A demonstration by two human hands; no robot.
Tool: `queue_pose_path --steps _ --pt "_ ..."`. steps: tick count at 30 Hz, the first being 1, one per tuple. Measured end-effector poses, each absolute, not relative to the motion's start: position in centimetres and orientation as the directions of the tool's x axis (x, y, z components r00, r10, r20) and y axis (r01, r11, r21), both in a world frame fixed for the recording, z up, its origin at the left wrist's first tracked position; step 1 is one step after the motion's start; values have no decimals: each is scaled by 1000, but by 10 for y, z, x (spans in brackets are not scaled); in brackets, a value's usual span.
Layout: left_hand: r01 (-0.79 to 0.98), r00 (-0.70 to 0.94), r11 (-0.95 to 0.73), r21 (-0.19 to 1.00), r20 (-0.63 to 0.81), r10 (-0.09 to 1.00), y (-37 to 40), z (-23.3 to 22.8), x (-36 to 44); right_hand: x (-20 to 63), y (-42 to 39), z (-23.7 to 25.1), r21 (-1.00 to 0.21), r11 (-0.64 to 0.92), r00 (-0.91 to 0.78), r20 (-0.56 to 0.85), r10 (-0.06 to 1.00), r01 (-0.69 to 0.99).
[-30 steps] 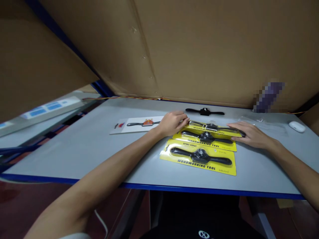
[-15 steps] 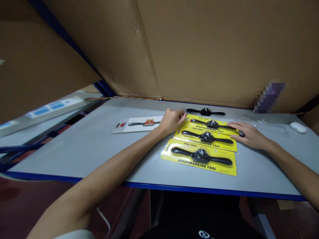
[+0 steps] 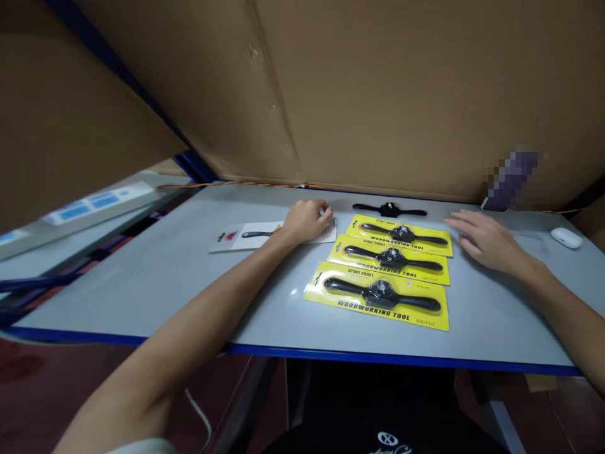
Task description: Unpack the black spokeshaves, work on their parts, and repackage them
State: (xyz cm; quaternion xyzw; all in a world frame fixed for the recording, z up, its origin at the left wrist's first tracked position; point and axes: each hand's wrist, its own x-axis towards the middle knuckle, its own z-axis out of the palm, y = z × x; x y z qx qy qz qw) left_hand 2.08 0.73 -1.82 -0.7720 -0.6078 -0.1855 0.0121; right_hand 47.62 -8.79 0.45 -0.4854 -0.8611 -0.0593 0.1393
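Three yellow carded packs lie overlapping on the table, each with a black spoke shave under clear plastic: the front pack, the middle pack and the rear pack. Behind them lies a loose black spoke shave. My left hand is over a white printed card, covering part of it. Its fingers are loosely curled, thumb apart, with nothing visible in them. Just right of the rear pack is my right hand, fingers stretched out and holding nothing. A clear plastic piece lies partly hidden behind it.
A white rounded case sits at the table's right. A pixelated purple object leans against the cardboard wall. Thin wires run along the back edge. A power strip lies on the left shelf.
My left hand has moved left, away from the rear pack and over the white card. My right hand has come off the rear pack and shifted right and back.
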Motion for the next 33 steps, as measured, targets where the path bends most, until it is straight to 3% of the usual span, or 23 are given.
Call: queue_pose_path --steps 2,4,7,11,15,17,22,28,33 --pt "934 211 -278 224 280 936 11 -20 16 499 -83 4 77 365 -370 314 874 928" --pt "924 229 -300 239 285 931 13 -21 14 524 -78 3 96 233 -251 278 927 968" --pt "914 261 -344 218 333 906 16 -23 14 554 -72 -1 80 202 -215 223 951 976" --pt "915 279 -366 171 388 878 22 -26 19 553 -70 6 29 290 -286 277 917 957" --pt "913 313 -381 144 350 883 35 -27 21 506 -73 33 -61 384 -305 496 813 922" --pt "905 331 -398 150 338 881 43 -26 24 472 -67 49 -100 445 -332 526 783 890" --pt "881 292 -402 249 382 877 65 -26 33 392 -24 61 -145 640 -556 377 740 754" --pt "851 95 -309 426 453 886 79 -24 29 333 22 29 -188 634 -599 215 772 750" --pt "807 269 -437 397 412 871 74 -22 33 339 34 24 -220 673 -646 190 739 706"
